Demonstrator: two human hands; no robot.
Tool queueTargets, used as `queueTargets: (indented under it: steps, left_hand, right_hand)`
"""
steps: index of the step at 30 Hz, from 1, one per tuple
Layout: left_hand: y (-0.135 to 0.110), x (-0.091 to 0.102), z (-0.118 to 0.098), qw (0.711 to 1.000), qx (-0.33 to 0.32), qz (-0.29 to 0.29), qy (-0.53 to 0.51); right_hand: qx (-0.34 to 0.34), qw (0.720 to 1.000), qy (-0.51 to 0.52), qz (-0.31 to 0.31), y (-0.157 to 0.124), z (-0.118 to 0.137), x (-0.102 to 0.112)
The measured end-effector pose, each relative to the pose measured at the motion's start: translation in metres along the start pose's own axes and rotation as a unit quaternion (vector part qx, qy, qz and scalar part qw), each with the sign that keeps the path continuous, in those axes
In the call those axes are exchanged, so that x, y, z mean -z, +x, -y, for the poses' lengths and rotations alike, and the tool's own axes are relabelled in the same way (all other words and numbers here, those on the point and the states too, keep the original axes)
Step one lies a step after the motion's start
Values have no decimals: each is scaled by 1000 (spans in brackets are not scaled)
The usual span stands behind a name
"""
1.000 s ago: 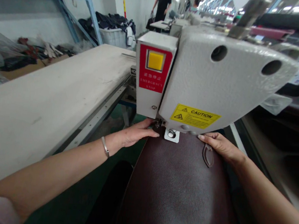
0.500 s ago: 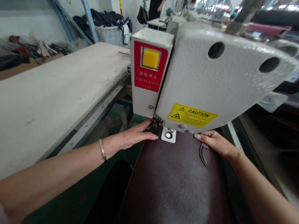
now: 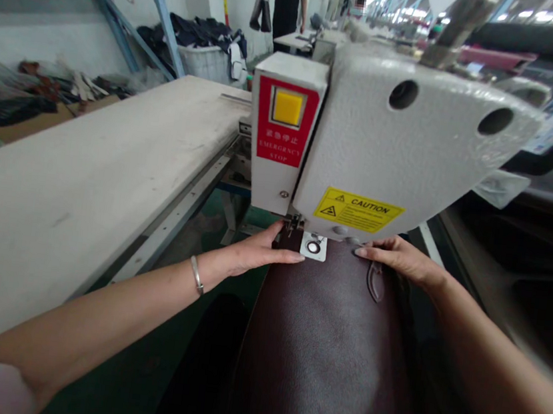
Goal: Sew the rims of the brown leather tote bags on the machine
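A dark brown leather panel (image 3: 314, 346) runs from under the head of a grey industrial machine (image 3: 414, 150) down towards me. A small leather tab (image 3: 375, 281) lies on its right part. Near its top sits a white metal plate with a round ring (image 3: 313, 246). My left hand (image 3: 261, 249) holds the panel's left edge, its thumb on the leather touching the plate's lower corner and its index finger by the machine foot. At the right edge, my right hand (image 3: 396, 256) grips the panel with the thumb on top. Its other fingers are partly hidden.
An emergency stop box (image 3: 285, 134) with a yellow button hangs on the machine's left side. A pale worktable (image 3: 112, 146) stretches along the left. Behind are a blue rack (image 3: 165, 25), a basket of dark cloth (image 3: 203, 64) and a person (image 3: 289, 0) carrying bags.
My left thumb has slid slightly right, up to the metal plate. My right hand has shifted a little left. The view has turned slightly, and the person behind has moved.
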State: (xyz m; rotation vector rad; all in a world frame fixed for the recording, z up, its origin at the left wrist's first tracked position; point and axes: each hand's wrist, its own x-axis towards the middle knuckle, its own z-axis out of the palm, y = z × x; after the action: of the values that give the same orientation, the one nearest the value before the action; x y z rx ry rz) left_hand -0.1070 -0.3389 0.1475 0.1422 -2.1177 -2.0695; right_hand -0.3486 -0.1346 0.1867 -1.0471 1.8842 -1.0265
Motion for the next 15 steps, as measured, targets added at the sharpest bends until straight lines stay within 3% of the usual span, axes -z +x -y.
queueTargets:
  steps: [6,15]
  left_hand:
    - [6,-5,6,999,-22,-16,26]
    - [6,-4,1,1000,16,3,-5]
  right_hand:
    - [7,998,-19,58,5,17,-13]
    - [19,1000,14,6,0,0,-22]
